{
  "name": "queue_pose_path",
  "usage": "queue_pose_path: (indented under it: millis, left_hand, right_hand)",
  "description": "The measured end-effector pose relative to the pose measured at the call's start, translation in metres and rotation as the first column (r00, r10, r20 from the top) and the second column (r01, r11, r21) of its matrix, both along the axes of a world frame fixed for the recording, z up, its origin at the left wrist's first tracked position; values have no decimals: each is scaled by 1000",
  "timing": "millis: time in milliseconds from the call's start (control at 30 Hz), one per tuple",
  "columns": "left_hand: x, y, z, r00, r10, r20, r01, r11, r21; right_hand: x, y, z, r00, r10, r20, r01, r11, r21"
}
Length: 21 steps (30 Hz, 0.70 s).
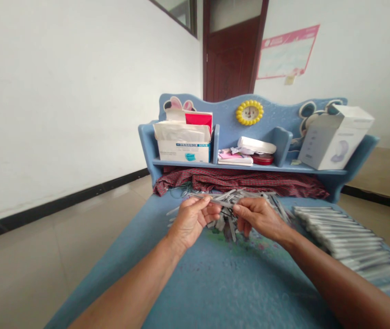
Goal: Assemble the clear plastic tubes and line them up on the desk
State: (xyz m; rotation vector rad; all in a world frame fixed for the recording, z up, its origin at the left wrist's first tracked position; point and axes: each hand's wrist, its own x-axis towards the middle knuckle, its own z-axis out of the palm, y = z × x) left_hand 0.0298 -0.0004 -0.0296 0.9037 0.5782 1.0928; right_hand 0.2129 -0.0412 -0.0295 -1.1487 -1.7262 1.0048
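Between both hands, above the desk, runs a slim grey-white pen-like stick [222, 203]. My left hand [191, 220] pinches its left end between thumb and forefinger, the other fingers curled. Closed on its right end is my right hand [259, 216], thumb against the forefinger. Just beneath and behind the hands lies a loose heap of similar sticks [231, 228], partly hidden by them. On the right, many pen-like sticks [349, 237] lie side by side in a slanting row, blurred at the near end.
The blue desk [195, 283] has a back shelf holding a mask box [184, 151], papers [234, 159], a red round tin [262, 159] and a white carton [334, 139]. A red checked cloth [243, 179] lies below the shelf. A yellow flower-shaped clock [249, 113] is on the backboard.
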Motion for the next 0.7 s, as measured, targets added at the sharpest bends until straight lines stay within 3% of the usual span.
queue_pose_path:
  millis: [100, 267, 367, 467, 600, 700]
  left_hand:
    - [0, 0, -1, 1000, -8, 7, 8, 1000, 1]
    - [0, 1, -1, 1000, -1, 2, 1, 1000, 10]
    - [0, 1, -2, 1000, -7, 2, 7, 1000, 15]
    - [0, 2, -2, 1000, -8, 0, 8, 1000, 19]
    - [0, 2, -2, 1000, -5, -4, 5, 1000, 20]
    - [0, 2, -3, 1000, -10, -4, 10, 1000, 25]
  right_hand:
    - [1, 0, 1, 999, 8, 47, -7, 1000, -12]
    - [0, 2, -3, 996, -60, -68, 62, 998, 29]
    - [1, 2, -2, 999, -34, 28, 32, 996, 84]
    - [3, 1, 0, 996, -13, 87, 11, 1000, 22]
    - [3, 2, -2, 999, -51, -10, 51, 999, 12]
    - [2, 2, -3, 999, -45, 9, 44, 997, 58]
